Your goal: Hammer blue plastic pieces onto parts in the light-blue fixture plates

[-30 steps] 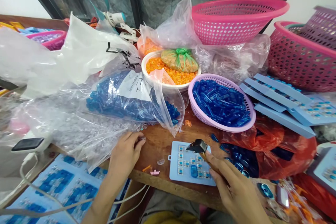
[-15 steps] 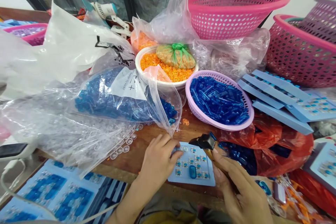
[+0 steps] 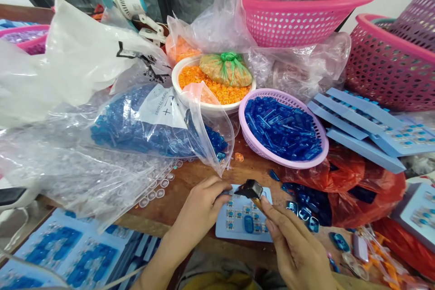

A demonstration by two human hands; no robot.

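A light-blue key panel (image 3: pixel 222 231) lies flat on the wooden table in front of me, with several small switches and one larger blue keycap (image 3: pixel 248 224) on it. My left hand (image 3: pixel 204 201) reaches its upper left corner, thumb and forefinger closed together there; what they pinch, if anything, is hidden. In my right hand (image 3: pixel 292 235) is a small hammer (image 3: pixel 251 189) with a dark head and a wooden handle. The hammer head is over the upper part of the panel, and I cannot tell whether it touches.
Loose blue keycaps (image 3: pixel 304 213) lie right of the panel. Behind are a lilac basket (image 3: pixel 244 133) of blue pieces, a white bowl (image 3: pixel 176 82) of orange rings and a clear bag (image 3: pixel 159 138) of blue parts. More panels (image 3: pixel 367 145) are stacked at right, others (image 3: pixel 64 240) lower left.
My right hand has moved the hammer left, from the panel's right corner to over its upper part. The loose blue keycaps at right now show. My left hand stays by the corner.
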